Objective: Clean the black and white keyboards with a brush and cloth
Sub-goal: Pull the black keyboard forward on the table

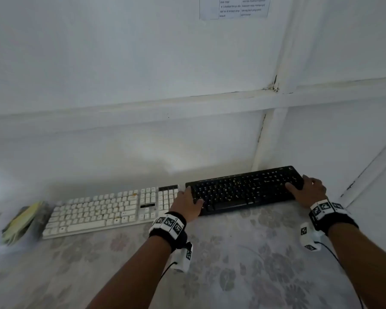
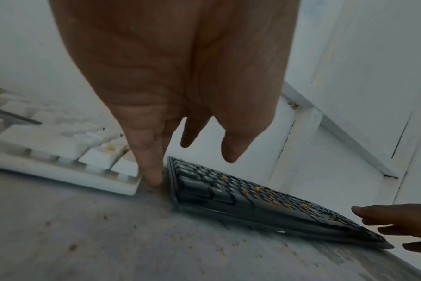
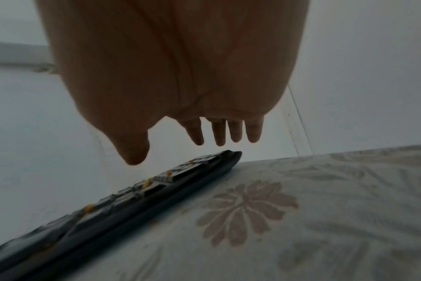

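In the head view, the black keyboard (image 1: 245,189) lies in the right half of the frame, a little below the middle, on a table covered by a pale flowered cloth (image 1: 243,259). The white keyboard (image 1: 112,210) lies just beside it on the left, and their ends are almost touching. The left hand (image 1: 187,202) sits at the left end of the black keyboard, with its thumb over the lower-left keys. The right hand (image 1: 308,189) sits at the right end, with the thumb lying over the keys there. Both wrists wear black bands with printed markers. At the far left edge, a folded yellow-green cloth (image 1: 24,221) lies next to the white keyboard. A white wall (image 1: 143,63) fills the upper part of the frame.

In the left wrist view, the left hand (image 2: 176,76) hangs from the top with fingers straight and relaxed; one fingertip (image 2: 154,176) reaches down into the gap between the two keyboards. The black keyboard (image 2: 252,195) runs toward the lower right, with orange crumbs on its keys. The right hand (image 2: 397,222) shows at the right edge with spread fingers.

In the right wrist view, the right hand (image 3: 176,66) is open above the black keyboard (image 3: 132,201), and its fingers do not close on it here.
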